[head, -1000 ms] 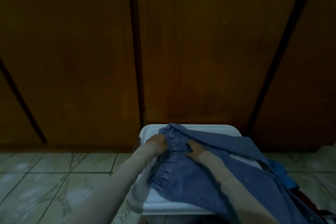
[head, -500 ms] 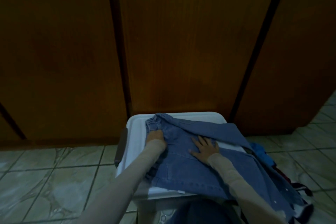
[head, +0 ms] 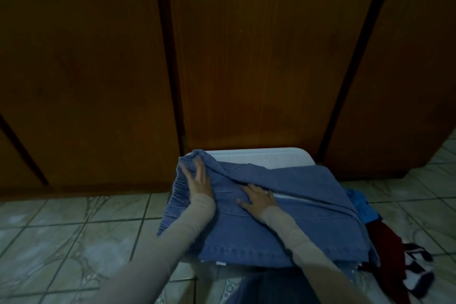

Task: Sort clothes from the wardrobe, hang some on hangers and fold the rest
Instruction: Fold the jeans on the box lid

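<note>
Pressing blue denim garment [head: 283,224] flat atop white bin [head: 266,155], left hand [head: 197,181], right hand [head: 257,198], fingers straight.

The scene is sitting in dim, bluish light, with colours looking muted and muddy. The wooden wardrobe doors [head: 259,57] are fading almost to black toward the upper corners. The floor tiles [head: 74,229] are catching a faint sheen. Straight door gaps are bowing outward toward the edges from wide-angle distortion. Both sleeves near the bottom edge are smearing softly, and fine detail is looking grainy throughout.
</note>
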A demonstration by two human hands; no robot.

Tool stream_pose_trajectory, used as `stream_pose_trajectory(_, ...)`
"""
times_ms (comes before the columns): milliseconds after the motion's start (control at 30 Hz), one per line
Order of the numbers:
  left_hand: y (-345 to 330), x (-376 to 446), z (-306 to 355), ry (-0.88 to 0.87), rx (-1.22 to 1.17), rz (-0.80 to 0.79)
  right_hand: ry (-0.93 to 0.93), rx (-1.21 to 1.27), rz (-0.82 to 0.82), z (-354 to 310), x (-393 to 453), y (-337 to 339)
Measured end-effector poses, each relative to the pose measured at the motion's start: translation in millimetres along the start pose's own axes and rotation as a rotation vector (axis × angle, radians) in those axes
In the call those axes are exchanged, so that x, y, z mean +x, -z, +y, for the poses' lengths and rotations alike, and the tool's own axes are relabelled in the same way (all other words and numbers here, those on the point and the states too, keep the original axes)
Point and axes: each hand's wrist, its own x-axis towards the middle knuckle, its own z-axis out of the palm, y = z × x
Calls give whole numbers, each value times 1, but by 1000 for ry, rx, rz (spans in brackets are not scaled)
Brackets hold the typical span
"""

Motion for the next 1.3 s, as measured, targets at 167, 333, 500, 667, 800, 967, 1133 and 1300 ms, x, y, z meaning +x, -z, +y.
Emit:
stream_pose_trajectory(167, 8, 12, 16, -396, -444, 15, -220, -47, 76, 48, -12, 20)
stream_pose_trajectory(333, 16, 32, 11, -441, -614, -35, -487, 23, 84, 84, -9, 48)
stream_pose_trajectory(500, 24, 55, 9, -463, -605, -147, -729, -29, 13, 92, 22, 85)
stream_pose_trajectory(667, 29, 74, 15, -403, -650, -350, -741, -105, 177, 112, 46, 104)
stream_pose_trajectory(800, 31, 84, 21, -323, -653, -428, -672, -144, 180, 128, 49, 81)
stream_pose_trajectory(967, 45, 77, 41, -187, -571, -321, -629, -243, 320, 158, 38, 66)
stream_pose_trajectory(1133, 87, 61, 92, -473, -813, -27, -461, -253, 181, 167, 35, 64)
stream_pose_trajectory(1300, 102, 49, 134, -623, -729, 2, -428, -216, 176, 169, 31, 70)
